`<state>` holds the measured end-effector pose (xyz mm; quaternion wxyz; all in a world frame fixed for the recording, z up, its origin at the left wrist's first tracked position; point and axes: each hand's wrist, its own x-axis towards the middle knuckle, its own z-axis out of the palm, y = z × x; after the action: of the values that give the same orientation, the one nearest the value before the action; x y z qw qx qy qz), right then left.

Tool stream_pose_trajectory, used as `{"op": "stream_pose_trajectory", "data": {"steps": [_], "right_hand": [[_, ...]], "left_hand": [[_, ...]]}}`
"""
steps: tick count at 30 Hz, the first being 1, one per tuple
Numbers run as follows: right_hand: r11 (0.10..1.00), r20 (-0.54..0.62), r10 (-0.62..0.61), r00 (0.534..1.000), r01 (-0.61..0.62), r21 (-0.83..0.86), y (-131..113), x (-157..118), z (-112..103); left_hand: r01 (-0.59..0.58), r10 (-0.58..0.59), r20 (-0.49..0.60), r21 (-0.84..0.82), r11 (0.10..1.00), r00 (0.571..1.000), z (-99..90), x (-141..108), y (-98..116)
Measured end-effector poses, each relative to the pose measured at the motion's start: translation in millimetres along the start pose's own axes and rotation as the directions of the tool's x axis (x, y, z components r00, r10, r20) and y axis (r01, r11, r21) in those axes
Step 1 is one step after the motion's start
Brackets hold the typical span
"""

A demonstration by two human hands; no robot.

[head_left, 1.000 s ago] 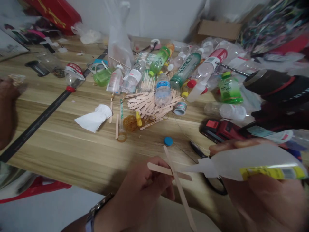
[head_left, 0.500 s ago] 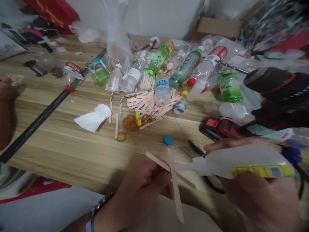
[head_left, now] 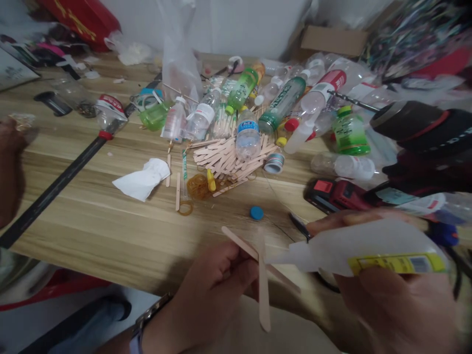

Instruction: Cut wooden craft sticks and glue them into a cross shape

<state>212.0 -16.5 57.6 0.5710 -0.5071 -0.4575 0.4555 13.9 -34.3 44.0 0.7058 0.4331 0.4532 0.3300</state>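
My left hand [head_left: 217, 285] pinches two wooden craft sticks [head_left: 264, 300] that cross each other near the table's front edge. One stick runs nearly upright, the other slants behind it. Wrapped in my right hand [head_left: 398, 300] is a white squeeze glue bottle [head_left: 372, 246] with a yellow label, lying on its side. Its nozzle points left and meets or nearly meets the crossing of the sticks; the exact contact is blurred. A blue cap [head_left: 256, 213] lies on the table just beyond.
A pile of craft sticks [head_left: 217, 157], rubber bands [head_left: 199, 187] and several plastic bottles [head_left: 283, 103] cover the middle. A power drill [head_left: 413, 123] stands at right. A crumpled tissue [head_left: 143, 179] and a black bar [head_left: 59, 187] lie left, near another person's hand [head_left: 11, 167].
The upright stick has swung so its lower end sits slightly further left. The glue bottle has shifted a little left with my right hand. A dark shape now shows below the table at left.
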Motion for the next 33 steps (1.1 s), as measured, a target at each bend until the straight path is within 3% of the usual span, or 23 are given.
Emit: {"op": "stream_pose_trajectory", "data": {"steps": [7,13,16,27,33], "right_hand": [[0.998,0.027,0.006,1.0,-0.008,0.06,1,-1,0],[0.988,0.043,-0.06,0.997,0.053,0.143,7,3,-2],[0.985,0.058,-0.048,0.997,0.038,0.167,7,3,-1],[0.994,0.029,-0.095,0.995,0.094,0.056,4,-6,-3],[0.999,0.014,-0.046,0.999,0.046,0.013,3,-10,-1]], "left_hand": [[-0.01,0.01,-0.001,0.069,0.998,1.0,-1.7,-1,-3],[0.043,-0.038,0.051,-0.096,0.994,0.998,-1.2,-4,-5],[0.052,-0.048,0.044,-0.076,0.996,0.998,-1.2,-5,-7],[0.033,-0.032,0.036,-0.025,0.999,0.999,-1.5,-6,-12],[0.02,-0.02,0.025,-0.026,0.999,1.0,-1.5,-8,-11]]}}
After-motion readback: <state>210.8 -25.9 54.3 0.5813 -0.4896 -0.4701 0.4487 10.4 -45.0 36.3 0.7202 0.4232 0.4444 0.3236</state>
